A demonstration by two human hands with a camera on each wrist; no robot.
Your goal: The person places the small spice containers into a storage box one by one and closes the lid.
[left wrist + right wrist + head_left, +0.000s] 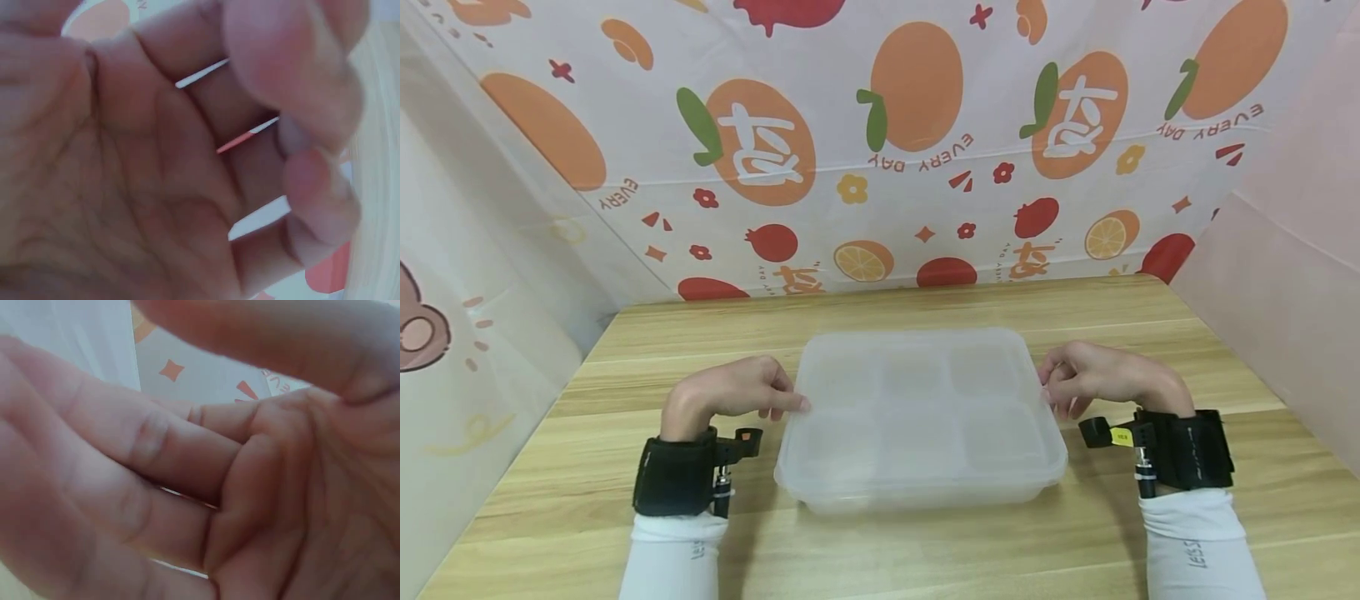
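Observation:
A translucent plastic storage box [917, 442] with a frosted lid rests on the wooden table, and several compartments show faintly through its top. My left hand [737, 389] pinches its left edge, the thumb over the rim and the other fingers bent down beside it. At the opposite edge my right hand [1093, 379] holds the rim between thumb and curled fingers. In the left wrist view the bent fingers of the left hand [162, 156] fill the picture. The right hand [250, 487] fills the right wrist view. The box cannot be made out in either wrist view.
The light wooden table [925, 562] extends around the box. Behind it hangs a white fruit-print curtain [820, 233], with pale sheets at the left [490, 275] and right [1285, 275]. Black straps with small cameras [677, 475] sit on both wrists.

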